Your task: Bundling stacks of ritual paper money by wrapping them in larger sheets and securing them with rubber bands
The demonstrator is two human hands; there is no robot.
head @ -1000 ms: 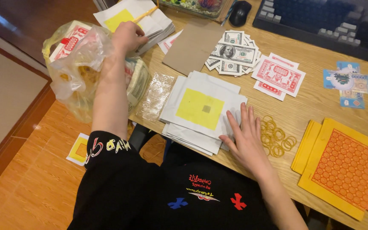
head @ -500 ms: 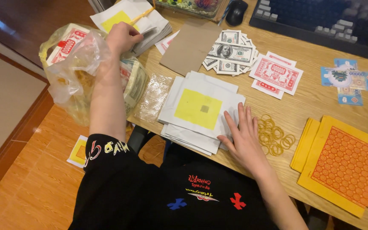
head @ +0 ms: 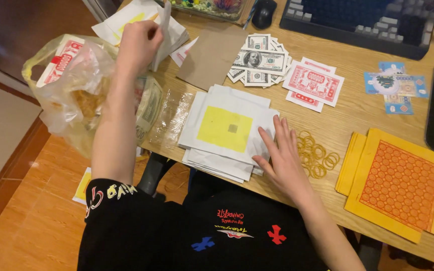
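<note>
Sheet (head: 163, 30) between left fingers (head: 149, 37)

The left hand (head: 137, 44) pinches a white sheet (head: 163, 30) above the far paper pile (head: 126, 20). The right hand (head: 280, 155) lies flat on the yellow-centred paper stack (head: 224, 130), beside rubber bands (head: 320, 153) on the counter (head: 357, 108).

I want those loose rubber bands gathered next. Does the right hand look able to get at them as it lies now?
Probably yes. The right hand rests flat on the edge of the white and yellow paper stack, and the rubber bands lie on bare table right beside its fingers, with nothing between them.
</note>
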